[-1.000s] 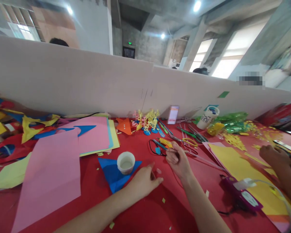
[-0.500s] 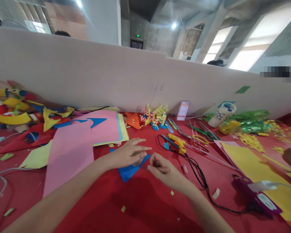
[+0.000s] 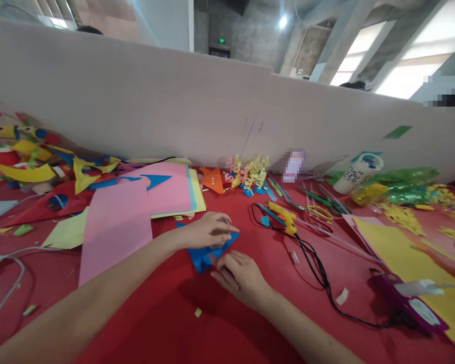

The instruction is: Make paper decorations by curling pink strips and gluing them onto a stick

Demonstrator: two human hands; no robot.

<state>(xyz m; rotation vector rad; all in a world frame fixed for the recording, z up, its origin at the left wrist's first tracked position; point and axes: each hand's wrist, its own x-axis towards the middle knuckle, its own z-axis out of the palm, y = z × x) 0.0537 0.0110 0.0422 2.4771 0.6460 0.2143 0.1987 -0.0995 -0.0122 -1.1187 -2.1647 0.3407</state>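
"What is the biggest thing?"
"The red tabletop, and on it, toward the left, lies a pink sheet."
"And the blue piece?"
"It lies near the middle, partly covered by the left hand."
"How are the hands?"
"The left one bends its fingers, slightly apart, over the pale cup; the right hand is half curled beside the near corner. Whether either one grips, one cannot tell."
"The cup's place?"
"On the blue piece, mostly hidden."
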